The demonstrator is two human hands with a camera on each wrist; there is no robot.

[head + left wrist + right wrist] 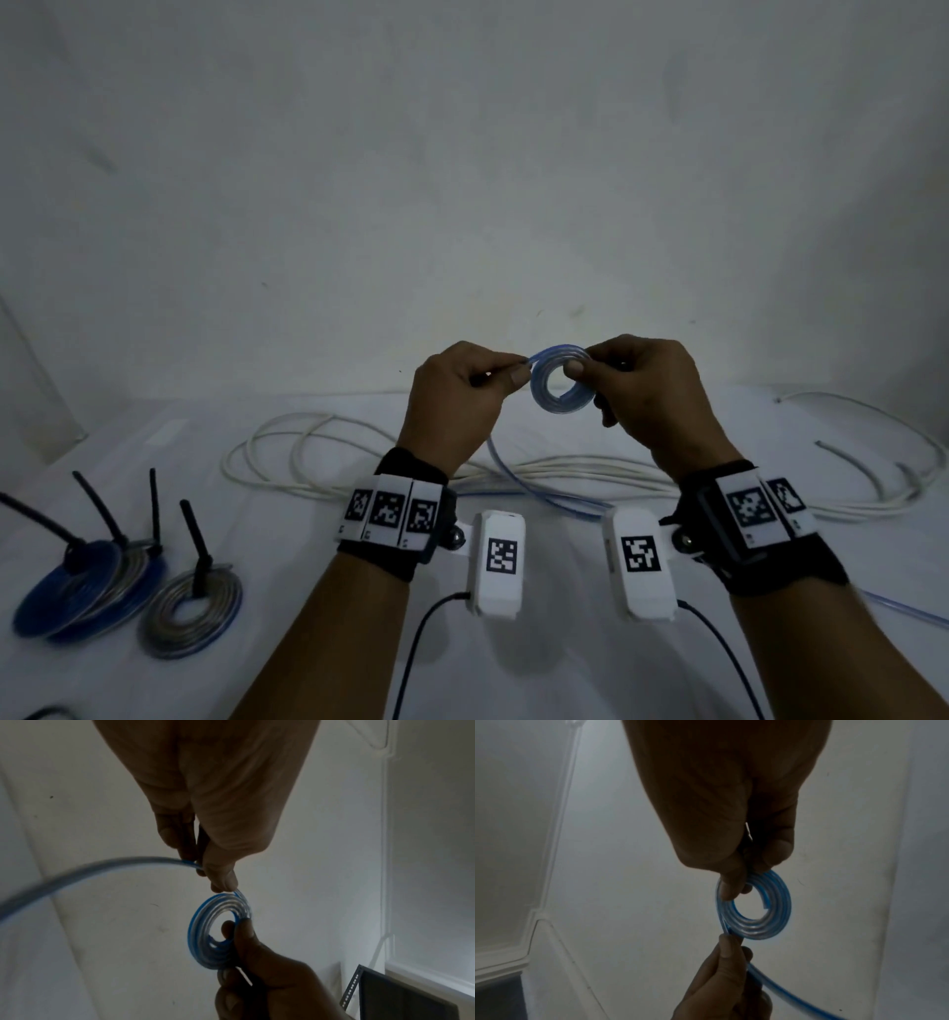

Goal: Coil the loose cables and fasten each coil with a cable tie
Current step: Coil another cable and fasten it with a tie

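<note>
From the head view, you hold a small blue coil (560, 383) up in the air between both hands, above the far middle of the worktop (308, 642). Your right hand (649, 395) pinches the coil's right side, thumb on its face; your left hand (454, 398) pinches the blue cable (518, 475) where it feeds into the coil's upper left edge. The loose rest of that cable drops behind your left hand to the worktop and runs off toward the near right. A white cable (328, 447) lies in loose loops behind it (not yet coiled). At the near left sit finished coils (192, 609), each with a black cable tie (195, 545) standing up.

From the left wrist view, your left-hand fingers (218, 870) grasp the cable just before it joins the flat spiral, and the free length sweeps away to the left.

From the right wrist view, your right-hand fingers (731, 882) clamp the coil's top edge, with the inner cable end visible inside the ring.

The step in hand looks like winding, only a few turns in. Next you likely need to feed another turn round while the right hand holds the spiral flat; slacken that grip and the turns may spring apart.
</note>
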